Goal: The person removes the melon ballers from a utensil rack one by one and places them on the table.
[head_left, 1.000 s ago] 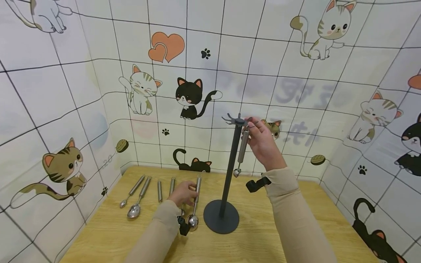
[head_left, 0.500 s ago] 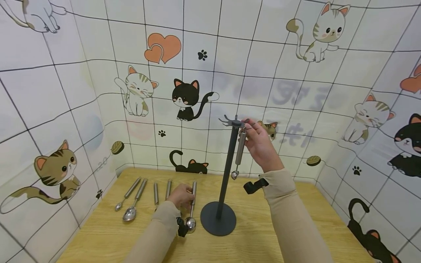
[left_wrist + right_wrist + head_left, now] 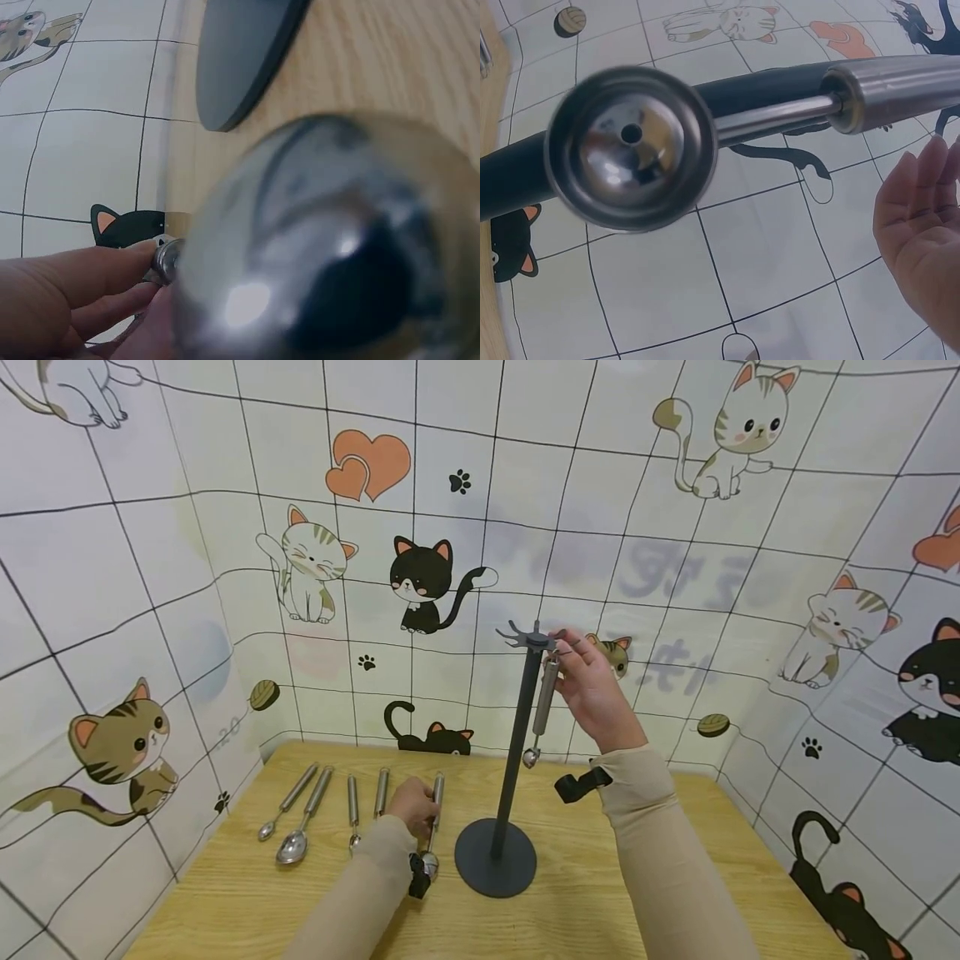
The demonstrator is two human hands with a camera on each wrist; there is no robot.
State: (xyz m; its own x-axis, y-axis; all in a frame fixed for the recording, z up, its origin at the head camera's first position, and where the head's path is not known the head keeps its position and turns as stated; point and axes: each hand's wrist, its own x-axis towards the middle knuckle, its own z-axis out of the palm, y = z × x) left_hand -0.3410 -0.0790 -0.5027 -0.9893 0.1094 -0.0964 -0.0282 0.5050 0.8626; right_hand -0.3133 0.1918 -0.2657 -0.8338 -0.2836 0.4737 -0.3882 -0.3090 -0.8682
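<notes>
In the head view a steel melon baller (image 3: pixel 545 697) hangs bowl-down beside the upper pole of a dark grey hook stand (image 3: pixel 516 752). My right hand (image 3: pixel 596 693) pinches its top end at one of the hooks. The right wrist view shows its small cup (image 3: pixel 632 148), pierced with a hole, in front of the pole. Down on the left, my left hand (image 3: pixel 412 806) grips the handle of a larger steel scoop (image 3: pixel 438 793). Its round, shiny bowl (image 3: pixel 322 247) fills much of the left wrist view, and my sleeve partly covers it in the head view.
Left of my left hand lie a small spoon (image 3: pixel 288 800), a large spoon (image 3: pixel 303 827), another small-cupped tool (image 3: pixel 353 802) and a steel handle (image 3: pixel 382 789). The stand's round base (image 3: pixel 495 864) rests on the wooden table (image 3: pixel 600 877). A cat-patterned sheet (image 3: pixel 450 693) surrounds the table.
The left fingers have closed round the scoop's handle, and its bowl has shifted slightly left behind the wrist. The right hand stays at the hook; the melon baller's lower end swings slightly. The view shifts a little.
</notes>
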